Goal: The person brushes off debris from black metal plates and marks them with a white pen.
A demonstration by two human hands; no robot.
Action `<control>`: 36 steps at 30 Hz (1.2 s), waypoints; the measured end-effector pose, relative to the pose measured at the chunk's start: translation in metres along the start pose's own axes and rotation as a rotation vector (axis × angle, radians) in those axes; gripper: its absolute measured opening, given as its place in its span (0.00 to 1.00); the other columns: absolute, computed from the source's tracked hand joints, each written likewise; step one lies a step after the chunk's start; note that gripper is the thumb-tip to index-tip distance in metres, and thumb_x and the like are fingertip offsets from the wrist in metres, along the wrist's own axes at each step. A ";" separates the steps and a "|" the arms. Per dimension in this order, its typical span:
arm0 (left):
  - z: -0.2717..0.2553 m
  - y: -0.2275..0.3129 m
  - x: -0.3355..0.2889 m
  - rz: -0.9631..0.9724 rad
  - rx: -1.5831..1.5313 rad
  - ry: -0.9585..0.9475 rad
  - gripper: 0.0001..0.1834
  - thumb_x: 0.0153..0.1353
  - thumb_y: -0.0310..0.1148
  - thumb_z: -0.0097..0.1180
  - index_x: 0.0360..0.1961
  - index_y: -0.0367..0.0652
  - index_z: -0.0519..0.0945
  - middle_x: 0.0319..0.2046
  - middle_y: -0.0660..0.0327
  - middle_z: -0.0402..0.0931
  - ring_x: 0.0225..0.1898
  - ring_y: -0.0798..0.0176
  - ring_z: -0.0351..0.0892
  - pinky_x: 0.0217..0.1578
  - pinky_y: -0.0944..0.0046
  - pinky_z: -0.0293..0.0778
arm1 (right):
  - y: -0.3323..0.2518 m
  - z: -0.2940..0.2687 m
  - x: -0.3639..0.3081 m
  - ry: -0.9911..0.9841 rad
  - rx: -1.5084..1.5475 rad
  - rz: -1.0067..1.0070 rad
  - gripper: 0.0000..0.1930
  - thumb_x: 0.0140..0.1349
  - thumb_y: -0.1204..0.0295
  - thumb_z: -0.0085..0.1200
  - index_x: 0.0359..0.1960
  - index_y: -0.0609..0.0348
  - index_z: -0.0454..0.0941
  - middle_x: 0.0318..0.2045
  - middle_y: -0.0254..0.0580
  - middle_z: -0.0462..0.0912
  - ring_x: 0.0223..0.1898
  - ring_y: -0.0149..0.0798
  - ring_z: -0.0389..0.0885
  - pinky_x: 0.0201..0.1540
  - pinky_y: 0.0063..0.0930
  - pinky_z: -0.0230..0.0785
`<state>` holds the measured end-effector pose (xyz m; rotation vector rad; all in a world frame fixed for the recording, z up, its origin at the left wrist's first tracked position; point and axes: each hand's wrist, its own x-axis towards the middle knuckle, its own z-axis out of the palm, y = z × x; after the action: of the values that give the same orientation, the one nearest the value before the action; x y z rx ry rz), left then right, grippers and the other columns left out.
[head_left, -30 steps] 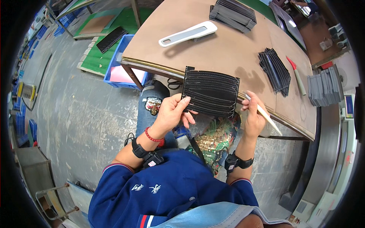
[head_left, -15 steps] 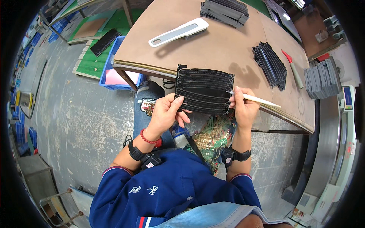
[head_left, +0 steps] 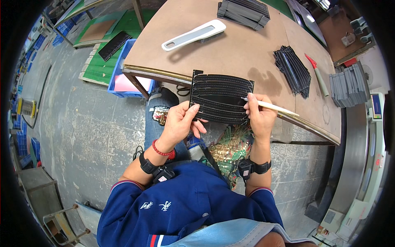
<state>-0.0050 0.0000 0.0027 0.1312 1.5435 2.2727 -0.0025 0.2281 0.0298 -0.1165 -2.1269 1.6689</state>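
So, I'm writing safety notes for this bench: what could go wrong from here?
The slim white pen-shaped tool in the right hand has its tip at the right side of the thin black rectangular panel of strips; it might mark or snag a strip. The left hand pinches that panel near its left edge, by the front edge of the flat brown tabletop, so a loosened grip could drop it.

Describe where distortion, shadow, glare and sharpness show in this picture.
Head view: the edges of the tabletop bend, fisheye-style; head view: a shadow falls beside the white brush; head view: pale glare streaks the fanned black pieces; head view: dotted rows on the held black panel read fairly clearly.
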 end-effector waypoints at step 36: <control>0.005 0.002 -0.001 -0.026 0.008 0.021 0.15 0.72 0.35 0.45 0.40 0.30 0.74 0.28 0.51 0.81 0.19 0.63 0.82 0.14 0.71 0.76 | -0.024 0.050 -0.003 -0.264 -0.078 -0.156 0.05 0.63 0.73 0.59 0.32 0.64 0.81 0.21 0.34 0.82 0.22 0.22 0.76 0.24 0.15 0.67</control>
<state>-0.0035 0.0031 0.0063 0.0894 1.5560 2.2546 -0.0139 0.1748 0.0425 0.2542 -2.3254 1.5827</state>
